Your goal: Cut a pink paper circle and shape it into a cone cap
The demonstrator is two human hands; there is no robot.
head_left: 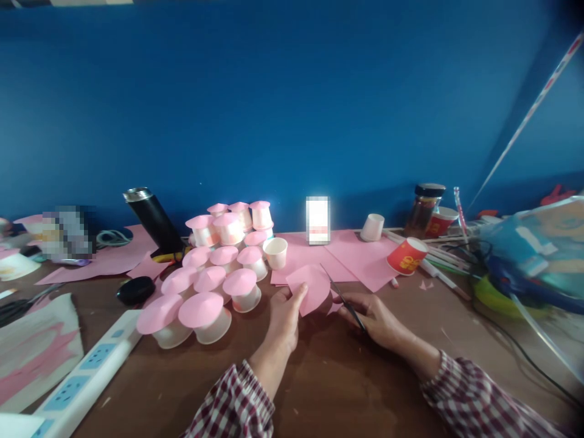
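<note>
**Hands at the Pink Disc: Edges, Clearance, Counts**

Head view. The left hand (283, 317) pinches a pink disc (309, 287) at its lower left edge, thumb on top, holding it just above the table (328, 377). The right hand (375, 316) is closed round the scissors (345, 300); the blades point up and left, and their tip meets the disc's right edge. The hands are near each other, apart, with the disc between them.

Clearance: bare tabletop lies in front of both hands, toward the person. Left of the left hand stands a cluster of capped cups (219, 267), the nearest just beside it. Behind the disc lie flat pink sheets (360, 255). A power strip (86, 371) runs along the lower left edge. Cables and straws crowd the right side.

Counts: about sixteen capped cups; two plain white cups (276, 252); two red cups (407, 255); one black flask (152, 220); one jar (423, 208).
</note>
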